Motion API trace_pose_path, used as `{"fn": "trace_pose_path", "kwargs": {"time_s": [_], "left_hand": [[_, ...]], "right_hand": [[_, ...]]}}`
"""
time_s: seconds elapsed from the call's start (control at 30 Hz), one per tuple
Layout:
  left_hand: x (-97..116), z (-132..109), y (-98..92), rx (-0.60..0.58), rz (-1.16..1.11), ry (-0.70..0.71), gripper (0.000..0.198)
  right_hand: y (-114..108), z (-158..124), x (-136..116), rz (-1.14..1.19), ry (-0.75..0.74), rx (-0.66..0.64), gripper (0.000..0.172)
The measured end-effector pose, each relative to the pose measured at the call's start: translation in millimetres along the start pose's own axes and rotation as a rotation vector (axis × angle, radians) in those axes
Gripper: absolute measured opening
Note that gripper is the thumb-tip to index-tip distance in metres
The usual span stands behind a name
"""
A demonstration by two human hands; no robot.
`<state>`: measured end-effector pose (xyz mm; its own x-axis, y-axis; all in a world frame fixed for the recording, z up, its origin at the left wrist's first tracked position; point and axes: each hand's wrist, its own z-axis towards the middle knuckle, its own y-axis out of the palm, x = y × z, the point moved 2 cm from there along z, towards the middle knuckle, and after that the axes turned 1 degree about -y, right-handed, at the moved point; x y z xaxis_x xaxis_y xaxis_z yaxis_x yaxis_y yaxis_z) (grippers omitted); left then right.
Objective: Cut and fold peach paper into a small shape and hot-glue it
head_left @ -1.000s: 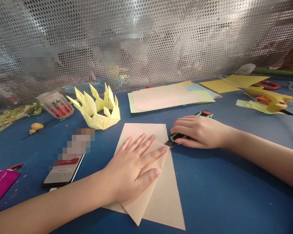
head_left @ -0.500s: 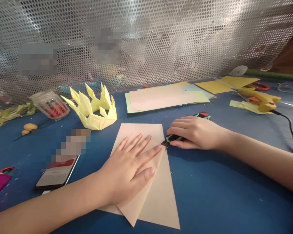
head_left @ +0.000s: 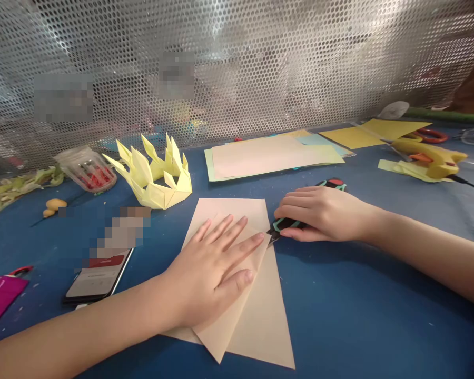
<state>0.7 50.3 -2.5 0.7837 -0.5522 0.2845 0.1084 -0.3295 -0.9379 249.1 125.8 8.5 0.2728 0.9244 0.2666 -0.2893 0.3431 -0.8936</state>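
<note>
My left hand point(head_left: 219, 271) lies flat with its fingers spread on a pale pink sheet of paper point(head_left: 266, 326). A diagonally folded flap of the sheet is under the palm. My right hand point(head_left: 319, 214) is closed around a black and teal utility knife point(head_left: 335, 183) with a red part at its rear end. The knife's blade meets the right side of the paper, where the folded flap ends, near my left index fingertip. Part of the knife's handle is hidden under my fingers.
A yellow folded-paper crown point(head_left: 166, 193) and a phone point(head_left: 92, 279) are on the left, with a jar of red bits point(head_left: 89, 171) behind. Stacked paper sheets point(head_left: 260, 158) lie at the back. A yellow glue gun point(head_left: 434, 158) with a cord is at right, before a perforated metal screen point(head_left: 237, 68).
The view has shifted slightly. The knife's blade now points a little more toward me at the paper's edge. My left hand stays flat on the sheet.
</note>
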Motion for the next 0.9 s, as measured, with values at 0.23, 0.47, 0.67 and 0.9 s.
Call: {"fn": "trace_pose_path", "kwargs": {"time_s": [0.23, 0.47, 0.67, 0.9], "left_hand": [[-0.6, 0.2, -0.4, 0.009, 0.008, 0.001, 0.060], [-0.6, 1.3, 0.4, 0.009, 0.002, 0.003, 0.059], [0.3, 1.2, -0.3, 0.003, 0.009, -0.007, 0.060], [0.2, 0.8, -1.4, 0.011, 0.012, -0.007, 0.061]], "right_hand": [[1.8, 2.3, -2.7, -0.009, 0.004, 0.002, 0.039], [-1.6, -1.7, 1.1, -0.011, -0.016, -0.013, 0.037], [0.1, 0.8, -1.8, -0.023, -0.016, 0.001, 0.039], [-1.0, 5.0, -8.0, -0.007, -0.006, -0.004, 0.041]]}}
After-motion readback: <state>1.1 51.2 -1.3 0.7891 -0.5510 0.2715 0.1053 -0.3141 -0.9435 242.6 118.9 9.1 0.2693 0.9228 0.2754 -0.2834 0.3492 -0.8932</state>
